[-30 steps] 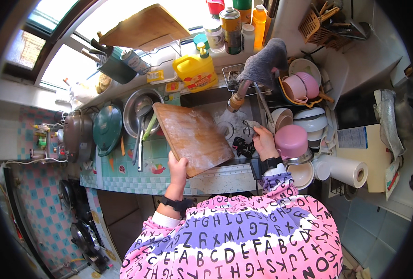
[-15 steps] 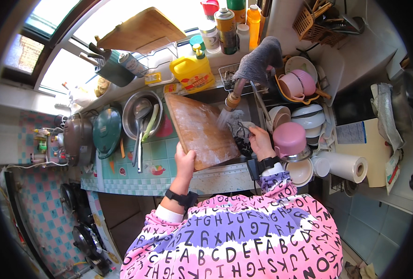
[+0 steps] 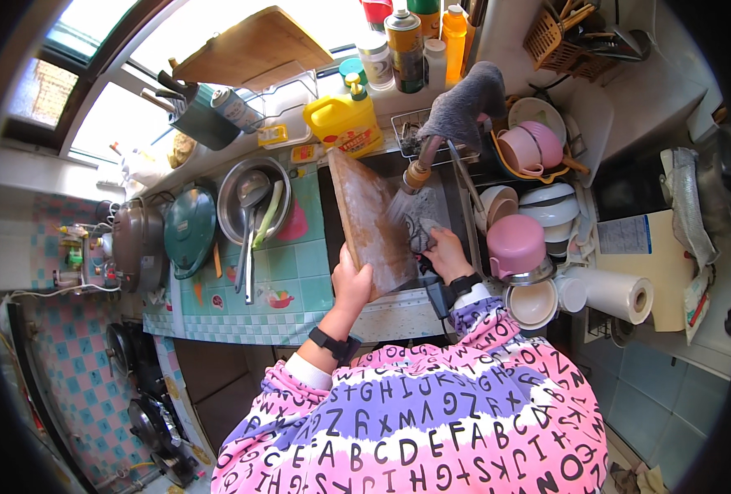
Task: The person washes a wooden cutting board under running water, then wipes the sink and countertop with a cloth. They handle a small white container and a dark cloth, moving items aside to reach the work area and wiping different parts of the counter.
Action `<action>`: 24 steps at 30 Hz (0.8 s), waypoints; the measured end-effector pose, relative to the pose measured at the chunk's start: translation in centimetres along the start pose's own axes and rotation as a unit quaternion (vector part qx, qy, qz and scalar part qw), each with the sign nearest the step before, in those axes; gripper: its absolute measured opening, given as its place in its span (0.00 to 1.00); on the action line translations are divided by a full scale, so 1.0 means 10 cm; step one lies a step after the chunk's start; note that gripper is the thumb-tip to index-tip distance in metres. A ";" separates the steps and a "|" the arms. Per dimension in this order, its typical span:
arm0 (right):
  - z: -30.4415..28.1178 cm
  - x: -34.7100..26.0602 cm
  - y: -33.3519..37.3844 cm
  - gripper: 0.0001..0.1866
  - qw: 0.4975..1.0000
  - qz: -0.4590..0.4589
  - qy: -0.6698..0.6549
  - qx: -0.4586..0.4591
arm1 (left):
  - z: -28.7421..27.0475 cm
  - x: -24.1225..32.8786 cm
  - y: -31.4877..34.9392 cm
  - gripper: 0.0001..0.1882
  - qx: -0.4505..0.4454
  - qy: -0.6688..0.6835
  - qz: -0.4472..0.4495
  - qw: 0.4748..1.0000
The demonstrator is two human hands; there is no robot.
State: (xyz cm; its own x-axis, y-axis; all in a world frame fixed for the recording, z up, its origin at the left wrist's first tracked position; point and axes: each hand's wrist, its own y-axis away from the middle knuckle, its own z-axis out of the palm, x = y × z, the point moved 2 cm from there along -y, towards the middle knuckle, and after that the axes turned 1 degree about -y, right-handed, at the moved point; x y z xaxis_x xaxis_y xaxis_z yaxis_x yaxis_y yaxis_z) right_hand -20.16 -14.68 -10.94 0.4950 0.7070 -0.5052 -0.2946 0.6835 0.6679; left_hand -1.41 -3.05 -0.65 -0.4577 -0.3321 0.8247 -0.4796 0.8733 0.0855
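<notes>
My left hand (image 3: 352,280) is closed on the near left edge of a wooden cutting board (image 3: 367,224), which leans steeply inside the sink (image 3: 325,218). A whitish film shows on the wet face of the board. Pinched in my right hand (image 3: 449,257) is a crumpled grey-and-black cloth (image 3: 422,234), close against the board's right side. Water runs from the brass-coloured faucet (image 3: 415,174) onto the board and near the cloth. A grey cloth (image 3: 464,103) is wrapped round the faucet's upper part. Part of the cloth in my right hand is hidden by my fingers.
Left on the tiled counter sit a steel bowl (image 3: 227,207) with a ladle and a green stalk, and a green lidded pot (image 3: 191,233). Behind the sink stands a yellow jug (image 3: 342,123). A pink pot (image 3: 517,245) and stacked bowls (image 3: 546,206) crowd the right side.
The board has swung to the right and stands steeper, my left hand moving right with it. My right hand has shifted slightly left and down with the cloth.
</notes>
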 end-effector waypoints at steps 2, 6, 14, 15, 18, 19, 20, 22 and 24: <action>0.24 0.09 0.10 0.15 0.998 -0.027 0.030 -0.053 | 0.01 0.02 0.00 0.35 -0.002 -0.005 0.001 1.000; 0.77 0.27 0.25 0.19 0.957 -0.094 0.086 -0.261 | 0.03 0.08 0.00 0.34 0.000 -0.025 -0.020 0.999; 0.16 0.73 -0.48 0.24 0.912 -0.072 0.340 -0.217 | 0.07 0.12 -0.02 0.36 0.001 -0.061 0.005 0.998; 0.04 0.82 -0.50 0.24 0.915 0.001 0.364 -0.173 | 0.07 0.12 -0.03 0.37 0.008 -0.072 0.021 0.997; -0.10 0.82 -0.26 0.22 0.893 0.021 0.432 -0.123 | 0.08 0.10 -0.03 0.37 0.004 -0.064 0.010 0.998; 0.00 0.73 -0.19 0.22 0.897 -0.031 0.411 -0.161 | 0.08 0.10 -0.03 0.37 0.001 -0.058 0.013 0.998; 0.14 0.65 -0.11 0.21 0.900 -0.063 0.388 -0.187 | 0.08 0.10 -0.03 0.37 0.001 -0.056 0.015 0.998; 0.50 0.45 0.02 0.20 0.908 -0.162 0.290 -0.256 | 0.08 0.12 -0.02 0.37 0.001 -0.062 0.020 0.998; 0.84 0.29 -0.07 0.20 0.900 -0.226 0.274 -0.254 | 0.10 0.16 -0.02 0.37 0.009 -0.079 0.032 0.996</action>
State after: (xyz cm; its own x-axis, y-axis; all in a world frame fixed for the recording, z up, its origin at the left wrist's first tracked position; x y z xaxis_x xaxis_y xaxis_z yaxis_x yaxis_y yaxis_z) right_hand -11.64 -14.64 -8.28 0.2215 0.2237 -0.9491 -0.5689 0.8202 0.0605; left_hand -2.83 -4.08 0.15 -0.5991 -0.3288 0.7301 -0.4577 0.8888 0.0247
